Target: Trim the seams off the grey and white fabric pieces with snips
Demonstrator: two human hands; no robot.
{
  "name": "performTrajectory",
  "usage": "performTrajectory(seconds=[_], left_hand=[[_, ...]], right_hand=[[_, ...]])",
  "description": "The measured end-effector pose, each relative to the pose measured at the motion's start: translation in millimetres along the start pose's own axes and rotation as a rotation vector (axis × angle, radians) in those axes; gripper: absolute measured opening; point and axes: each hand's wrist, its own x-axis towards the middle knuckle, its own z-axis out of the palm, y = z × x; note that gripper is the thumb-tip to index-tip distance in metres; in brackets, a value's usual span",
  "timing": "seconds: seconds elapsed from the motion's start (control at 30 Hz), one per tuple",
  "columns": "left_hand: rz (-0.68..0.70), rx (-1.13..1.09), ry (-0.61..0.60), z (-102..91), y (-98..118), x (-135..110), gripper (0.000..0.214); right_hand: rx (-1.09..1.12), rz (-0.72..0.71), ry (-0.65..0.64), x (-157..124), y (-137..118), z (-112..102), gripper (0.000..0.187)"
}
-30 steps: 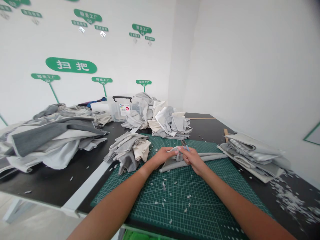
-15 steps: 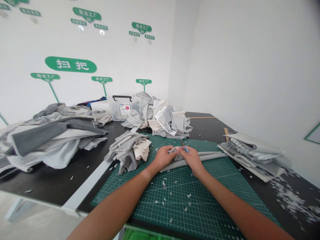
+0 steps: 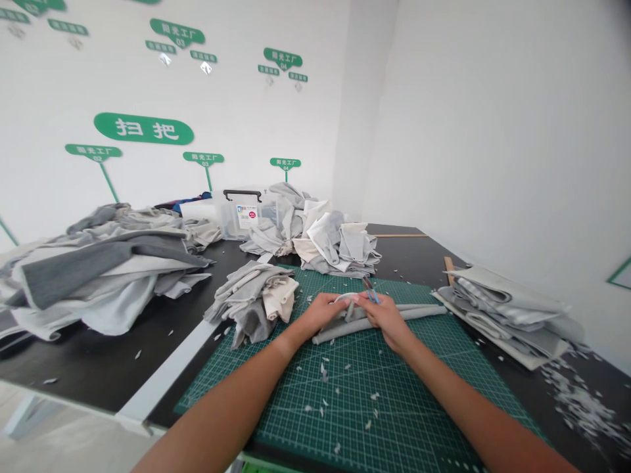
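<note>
A folded grey cloth point(image 3: 340, 330) lies on the green cutting mat point(image 3: 296, 420), its rolled edges reaching right. My left hand point(image 3: 323, 312) is closed on the raised edge of this cloth. Close beside it, my right hand point(image 3: 387, 318) pinches the same edge, fingertips nearly meeting those of the left. Tucked in the right hand is a pair of small scissors point(image 3: 371, 291) with light blue handles, blades pointing up and away from the cloth. My fingers hide part of the handles and the pinched edge.
Left of my hands sits a small cloth pile point(image 3: 256, 302); a larger heap point(image 3: 113, 263) lies farther left. More cloths point(image 3: 340, 240) and a clear plastic box point(image 3: 241, 220) stand behind. Folded cloths point(image 3: 507, 315) and many scraps point(image 3: 586, 401) lie right.
The scissors have swung in my right hand, so more of the blades and blue handles shows. Both hands still pinch the cloth edge. The view has shifted slightly.
</note>
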Motion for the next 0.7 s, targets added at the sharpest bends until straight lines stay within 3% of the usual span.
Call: performTrajectory(seconds=[0.2, 0.37, 0.5, 0.7], left_hand=[[-0.104, -0.159, -0.094, -4.4, 4, -5, 0.051], [-0.096, -0.169, -0.13, -7.4, 6, -4, 0.048], [-0.046, 0.005, -0.074, -3.4, 2, -1, 0.046], [0.12, 0.488, 0.118, 6.3, 10, -5, 0.037]], right_hand=[[0.05, 0.035, -0.126, 0, 1, -3, 0.042], [0.078, 0.06, -0.162, -2, 2, -2, 0.041], [0.068, 0.063, -0.131, -5, 0, 3, 0.04], [-0.002, 0.089, -0.012, -3, 6, 8, 0.038]])
